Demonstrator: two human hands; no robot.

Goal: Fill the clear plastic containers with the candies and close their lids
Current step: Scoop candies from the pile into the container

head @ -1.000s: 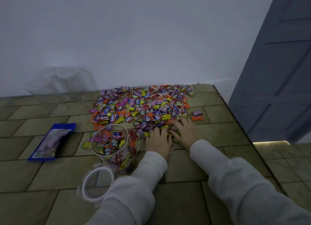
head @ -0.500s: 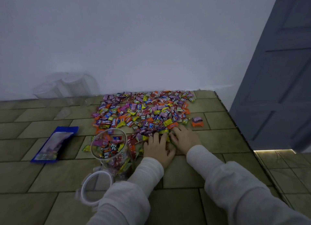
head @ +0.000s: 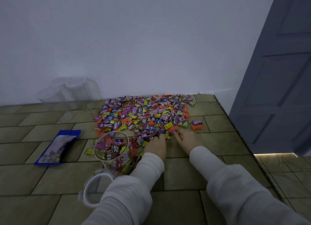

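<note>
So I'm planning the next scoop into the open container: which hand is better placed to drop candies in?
Probably the left. The left hand rests at the candy pile's near edge, right beside the open container. The right hand lies farther right and would have to cross over it.

My sleeves are pale grey. Candies show pink, orange, yellow, purple and red wrappers. The pouch is blue, the floor olive-brown tile.

Fingertips hidden among candies
</note>
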